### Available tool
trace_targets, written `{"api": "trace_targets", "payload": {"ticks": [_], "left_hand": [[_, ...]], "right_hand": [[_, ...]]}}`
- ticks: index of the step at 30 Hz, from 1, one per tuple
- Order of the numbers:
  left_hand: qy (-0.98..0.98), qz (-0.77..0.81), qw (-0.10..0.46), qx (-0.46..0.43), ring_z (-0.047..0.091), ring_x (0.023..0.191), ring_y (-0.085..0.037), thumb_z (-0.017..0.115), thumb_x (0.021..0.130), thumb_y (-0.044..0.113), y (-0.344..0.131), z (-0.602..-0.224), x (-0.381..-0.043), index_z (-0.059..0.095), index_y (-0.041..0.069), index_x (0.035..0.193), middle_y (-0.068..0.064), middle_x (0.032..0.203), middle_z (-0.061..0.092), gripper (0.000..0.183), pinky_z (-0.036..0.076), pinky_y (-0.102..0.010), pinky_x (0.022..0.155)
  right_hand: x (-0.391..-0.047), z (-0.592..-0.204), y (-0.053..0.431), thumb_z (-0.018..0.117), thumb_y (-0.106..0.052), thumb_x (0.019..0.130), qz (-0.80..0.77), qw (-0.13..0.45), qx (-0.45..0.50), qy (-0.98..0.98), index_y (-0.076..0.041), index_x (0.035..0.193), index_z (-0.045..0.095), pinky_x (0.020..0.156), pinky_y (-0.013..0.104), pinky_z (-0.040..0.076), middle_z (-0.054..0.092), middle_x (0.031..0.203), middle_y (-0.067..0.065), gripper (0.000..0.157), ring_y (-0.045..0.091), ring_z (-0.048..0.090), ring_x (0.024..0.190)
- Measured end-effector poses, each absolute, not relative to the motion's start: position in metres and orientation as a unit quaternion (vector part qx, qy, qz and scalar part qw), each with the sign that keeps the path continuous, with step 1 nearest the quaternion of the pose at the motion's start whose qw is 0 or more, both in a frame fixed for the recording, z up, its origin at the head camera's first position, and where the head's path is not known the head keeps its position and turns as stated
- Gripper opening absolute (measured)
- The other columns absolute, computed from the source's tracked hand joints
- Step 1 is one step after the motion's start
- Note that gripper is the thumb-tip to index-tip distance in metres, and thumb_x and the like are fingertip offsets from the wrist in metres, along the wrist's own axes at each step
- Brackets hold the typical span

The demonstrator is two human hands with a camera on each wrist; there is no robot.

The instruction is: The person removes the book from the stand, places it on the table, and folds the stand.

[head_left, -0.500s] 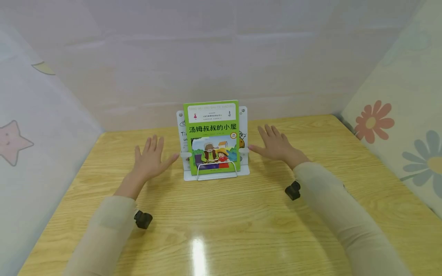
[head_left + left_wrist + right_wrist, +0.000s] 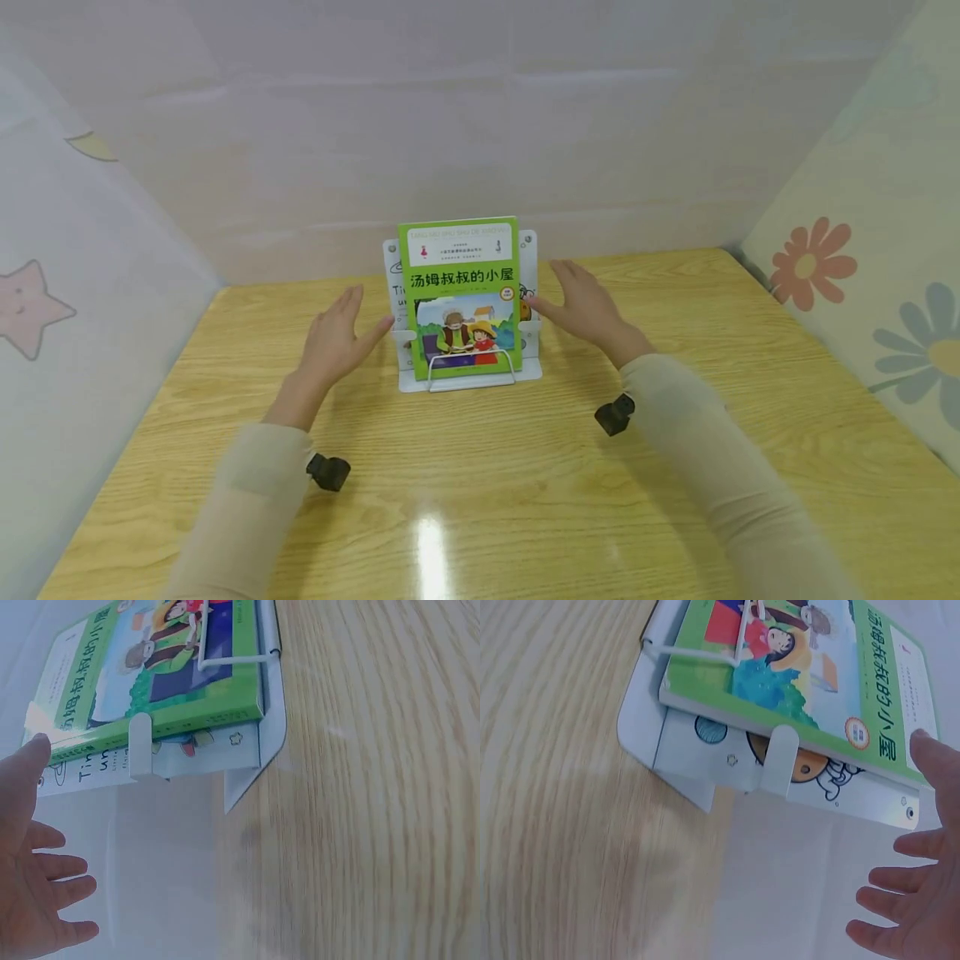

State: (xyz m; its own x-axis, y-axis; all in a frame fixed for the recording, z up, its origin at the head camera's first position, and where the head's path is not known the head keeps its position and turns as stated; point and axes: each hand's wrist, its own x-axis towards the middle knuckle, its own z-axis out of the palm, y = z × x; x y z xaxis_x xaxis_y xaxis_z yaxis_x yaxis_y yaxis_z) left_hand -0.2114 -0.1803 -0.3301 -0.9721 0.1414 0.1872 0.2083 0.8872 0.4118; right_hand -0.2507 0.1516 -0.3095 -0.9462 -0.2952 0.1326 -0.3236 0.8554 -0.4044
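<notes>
A green book with a picture cover stands tilted back on a white book stand. A wire bracket crosses the book's lower front, and white side clips flank it. My left hand is beside the stand's left edge, fingers extended and thumb toward the book. On the other side, my right hand has its fingers extended and its thumb near the stand's right edge. Both thumbs are close to the stand; whether they touch it I cannot tell. Neither hand grips anything.
The stand rests toward the back of a wooden table. A pale backdrop rises behind it, with printed panels on both sides. Each wrist carries a small black camera, one of them by the left sleeve.
Both hands have moved inward toward the stand and turned so the palms face each other more. The book and stand have stayed in place.
</notes>
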Motion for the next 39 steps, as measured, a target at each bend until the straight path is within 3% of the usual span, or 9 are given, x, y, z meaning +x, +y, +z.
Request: {"api": "trace_targets", "payload": {"ticks": [8,15,21,26,39], "left_hand": [[-0.932,-0.323,0.149,-0.065,0.033,0.117,-0.033,0.042,0.084,0.051,-0.169,-0.333,-0.211,0.03,-0.002,0.131,-0.019,0.13,0.035,0.072,0.026,-0.044,0.096],[-0.881,-0.417,0.21,-0.07,0.051,0.1,-0.028,0.054,0.083,0.036,-0.156,-0.342,-0.217,0.047,0.0,0.12,-0.016,0.111,0.055,0.052,0.039,-0.039,0.087],[-0.851,-0.473,0.212,-0.085,0.056,0.09,-0.028,0.058,0.083,0.022,-0.147,-0.345,-0.219,0.05,-0.004,0.114,-0.017,0.101,0.058,0.041,0.042,-0.041,0.081],[-0.835,-0.503,0.209,-0.076,0.057,0.084,-0.025,0.059,0.082,0.015,-0.141,-0.349,-0.221,0.052,-0.004,0.111,-0.016,0.096,0.06,0.035,0.045,-0.033,0.077],[-0.796,-0.572,0.198,-0.013,0.055,0.085,-0.023,0.058,0.081,0.007,-0.126,-0.354,-0.226,0.055,-0.005,0.106,-0.016,0.095,0.057,0.028,0.046,-0.022,0.074]], "right_hand": [[-0.248,-0.313,0.138,0.054,-0.039,0.083,0.301,0.101,0.142,-0.938,0.001,0.129,0.033,0.094,0.043,0.028,0.036,0.129,0.018,0.065,0.031,0.033,0.117],[-0.246,-0.322,0.13,0.057,-0.029,0.083,0.358,0.127,0.135,-0.915,0.002,0.125,0.04,0.088,0.041,0.036,0.046,0.119,0.017,0.055,0.03,0.044,0.107],[-0.247,-0.331,0.121,0.059,-0.023,0.082,0.406,0.132,0.137,-0.894,0.004,0.12,0.045,0.082,0.039,0.041,0.052,0.107,0.016,0.048,0.028,0.049,0.098],[-0.248,-0.338,0.114,0.059,-0.021,0.082,0.442,0.118,0.124,-0.881,0.004,0.116,0.048,0.078,0.038,0.043,0.054,0.099,0.015,0.044,0.029,0.051,0.093],[-0.249,-0.347,0.106,0.059,-0.018,0.083,0.5,0.096,0.085,-0.856,0.003,0.109,0.052,0.071,0.029,0.044,0.053,0.091,0.013,0.035,0.022,0.05,0.081]]}}
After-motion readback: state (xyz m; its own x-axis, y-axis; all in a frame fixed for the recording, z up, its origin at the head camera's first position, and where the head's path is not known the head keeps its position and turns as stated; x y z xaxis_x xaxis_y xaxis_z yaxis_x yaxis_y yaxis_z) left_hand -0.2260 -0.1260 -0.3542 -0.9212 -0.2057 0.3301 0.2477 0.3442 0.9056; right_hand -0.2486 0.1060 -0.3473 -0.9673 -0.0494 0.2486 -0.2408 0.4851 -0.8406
